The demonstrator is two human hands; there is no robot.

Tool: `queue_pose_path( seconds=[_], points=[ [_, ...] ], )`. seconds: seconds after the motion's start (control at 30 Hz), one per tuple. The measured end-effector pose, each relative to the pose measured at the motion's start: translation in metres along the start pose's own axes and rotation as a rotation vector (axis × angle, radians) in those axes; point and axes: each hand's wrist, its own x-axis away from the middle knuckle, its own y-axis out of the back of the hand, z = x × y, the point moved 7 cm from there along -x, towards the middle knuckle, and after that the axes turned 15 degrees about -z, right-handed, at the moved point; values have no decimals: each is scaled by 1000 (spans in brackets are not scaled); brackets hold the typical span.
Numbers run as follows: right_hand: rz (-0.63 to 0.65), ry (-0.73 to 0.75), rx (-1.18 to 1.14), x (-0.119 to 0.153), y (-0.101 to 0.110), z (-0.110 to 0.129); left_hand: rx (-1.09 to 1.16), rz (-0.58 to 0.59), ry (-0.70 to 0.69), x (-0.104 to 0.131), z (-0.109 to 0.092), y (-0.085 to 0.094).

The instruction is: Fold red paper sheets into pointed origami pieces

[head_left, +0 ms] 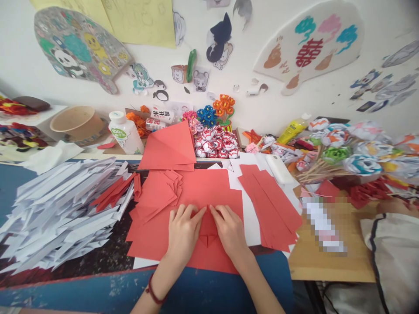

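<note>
Between my two hands lies a small folded piece of red paper (207, 230), pointed at the end nearer me. My left hand (183, 229) pinches its far left side between thumb and forefinger. From the other side, my right hand (230, 229) pinches the far right side, fingertips close to those of the left. Beneath them spread large red sheets (157, 250). Several small folded red pieces (172, 185) rest on these sheets to the left, and a cut red sheet sits under them. The paper's far tip is partly covered by my fingers.
A large heap of folded white paper strips (62, 209) fills the left, with red strips (113, 192) on top. Red rectangles (270, 205) lie at right on white sheets. Behind stand a white bottle (126, 133), red-and-white paper pieces (216, 143) and paper flowers (353, 148).
</note>
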Motion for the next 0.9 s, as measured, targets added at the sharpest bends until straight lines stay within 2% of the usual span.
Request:
queue_pose_path(
  seconds=[0.2,0.33,0.5,0.7,0.9],
  points=[
    [7,128,135,-1,1,9,-28,15,-8,1,-2,1],
    [26,151,143,-1,1,12,-44,18,-15,2,-3,1],
    [46,91,51,5,0,6,-40,23,-33,2,-2,0],
    [147,-64,-109,9,0,-2,-33,65,-44,-2,0,0],
    [152,-46,-70,9,2,1,-37,54,-60,0,1,0]
  ],
)
